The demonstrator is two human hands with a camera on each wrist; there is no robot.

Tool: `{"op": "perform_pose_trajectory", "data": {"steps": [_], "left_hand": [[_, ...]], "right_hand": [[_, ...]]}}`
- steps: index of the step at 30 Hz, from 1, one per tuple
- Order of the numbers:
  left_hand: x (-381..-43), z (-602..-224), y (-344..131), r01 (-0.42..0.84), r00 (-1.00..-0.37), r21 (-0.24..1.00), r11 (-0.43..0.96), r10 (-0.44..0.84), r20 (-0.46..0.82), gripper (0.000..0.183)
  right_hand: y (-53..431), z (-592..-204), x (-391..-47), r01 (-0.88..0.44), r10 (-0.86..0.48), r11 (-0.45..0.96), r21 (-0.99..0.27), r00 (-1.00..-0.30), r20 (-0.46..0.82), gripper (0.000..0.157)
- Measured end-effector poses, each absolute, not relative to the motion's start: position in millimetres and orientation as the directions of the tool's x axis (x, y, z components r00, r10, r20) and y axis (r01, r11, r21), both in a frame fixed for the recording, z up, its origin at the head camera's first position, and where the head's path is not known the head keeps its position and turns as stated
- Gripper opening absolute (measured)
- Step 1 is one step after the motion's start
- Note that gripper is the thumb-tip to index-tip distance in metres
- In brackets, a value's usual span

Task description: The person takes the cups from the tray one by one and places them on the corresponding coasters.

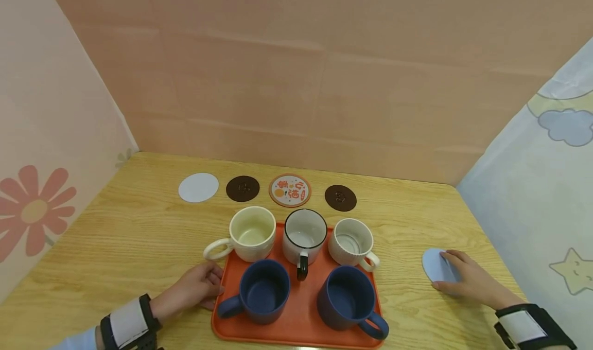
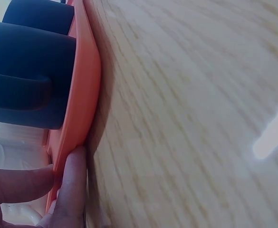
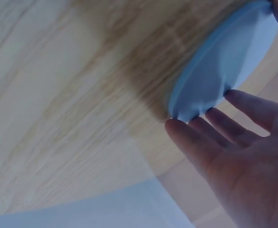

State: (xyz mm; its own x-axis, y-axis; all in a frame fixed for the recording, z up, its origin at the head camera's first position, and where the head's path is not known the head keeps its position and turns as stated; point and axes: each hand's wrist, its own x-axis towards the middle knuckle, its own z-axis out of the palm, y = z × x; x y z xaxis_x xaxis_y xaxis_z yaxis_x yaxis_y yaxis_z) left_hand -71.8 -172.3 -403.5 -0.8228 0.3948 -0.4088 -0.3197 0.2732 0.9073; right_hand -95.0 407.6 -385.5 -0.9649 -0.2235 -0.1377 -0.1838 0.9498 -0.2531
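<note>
My left hand (image 1: 196, 287) pinches the left rim of an orange tray (image 1: 301, 298); the left wrist view shows thumb and finger on either side of that rim. My right hand (image 1: 474, 283) holds a light blue round coaster (image 1: 440, 265) at the table's right side. In the right wrist view its fingertips (image 3: 179, 127) touch the coaster's edge, with the thumb at the opposite edge. On the tray stand two dark blue mugs (image 1: 265, 291) (image 1: 347, 298), a cream mug (image 1: 252, 234), a white mug with a black rim and handle (image 1: 304, 234) and a smaller white cup (image 1: 352, 242).
Behind the tray lie a white round coaster (image 1: 198, 187), a dark brown coaster (image 1: 243, 188), a patterned orange-rimmed coaster (image 1: 290, 190) and another brown coaster (image 1: 340, 198). The wooden table (image 1: 153, 226) is bordered by a brown back wall (image 1: 296, 82) and printed side sheets.
</note>
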Motion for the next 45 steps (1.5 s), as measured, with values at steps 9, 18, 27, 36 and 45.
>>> {"op": "perform_pose_trajectory", "data": {"steps": [9, 18, 27, 36, 45], "left_hand": [[-71, -402, -172, -0.315, -0.829, 0.907, 0.28, 0.385, -0.406, 0.025], [-72, -403, -172, -0.332, -0.822, 0.897, 0.29, 0.378, -0.426, 0.025], [-72, -403, -172, -0.333, -0.824, 0.898, 0.288, 0.375, -0.425, 0.026], [-73, -402, -172, -0.312, -0.827, 0.908, 0.279, 0.391, -0.404, 0.025], [-71, -404, -172, -0.316, -0.83, 0.905, 0.286, 0.379, -0.41, 0.025]], "right_hand": [[401, -384, -103, -0.182, -0.225, 0.947, -0.265, -0.964, -0.143, 0.081], [393, -383, -115, -0.206, -0.243, 0.942, -0.266, -0.963, -0.115, 0.082], [389, -384, -121, -0.205, -0.243, 0.944, -0.258, -0.961, -0.128, 0.084], [386, -386, -129, -0.21, -0.243, 0.944, -0.252, -0.964, -0.105, 0.083], [379, -387, -139, -0.253, -0.277, 0.935, -0.248, -0.958, -0.067, 0.08]]}}
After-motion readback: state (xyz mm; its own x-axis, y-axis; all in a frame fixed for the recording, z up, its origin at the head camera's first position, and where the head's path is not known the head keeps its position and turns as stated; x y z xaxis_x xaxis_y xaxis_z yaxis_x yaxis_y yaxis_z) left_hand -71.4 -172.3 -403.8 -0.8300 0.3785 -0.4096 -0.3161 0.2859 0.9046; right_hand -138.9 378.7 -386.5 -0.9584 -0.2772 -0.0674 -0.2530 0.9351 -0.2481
